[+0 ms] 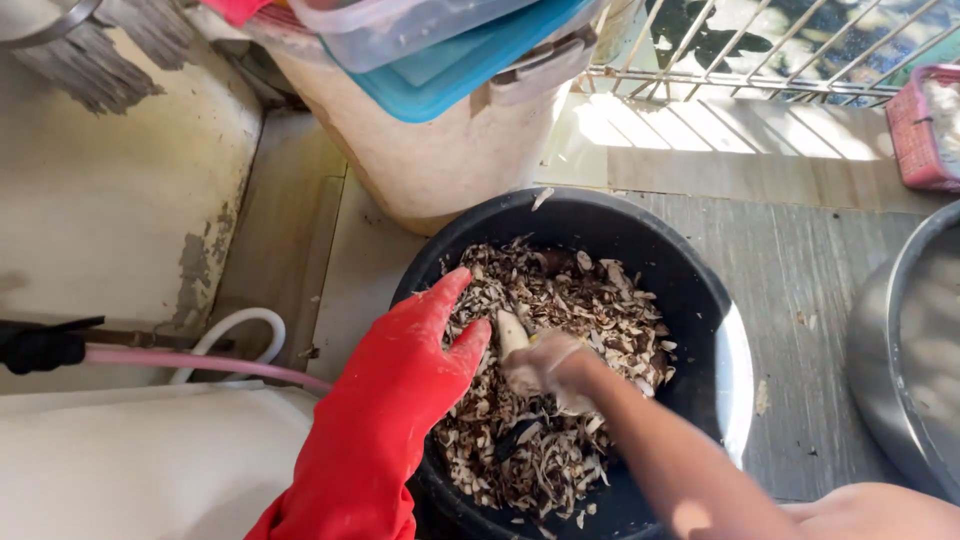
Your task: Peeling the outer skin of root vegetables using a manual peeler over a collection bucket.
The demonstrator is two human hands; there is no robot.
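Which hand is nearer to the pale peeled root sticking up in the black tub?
The right hand: it grips the pale root at its lower end. The left hand, in a red glove, rests on the peelings just to the root's left, apparently not touching it.

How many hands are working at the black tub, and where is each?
2. The red-gloved left hand rests on the peelings at the tub's left side; the right hand grips a pale root at its middle.

Right hand blurred — its grip on the pale root unclear.
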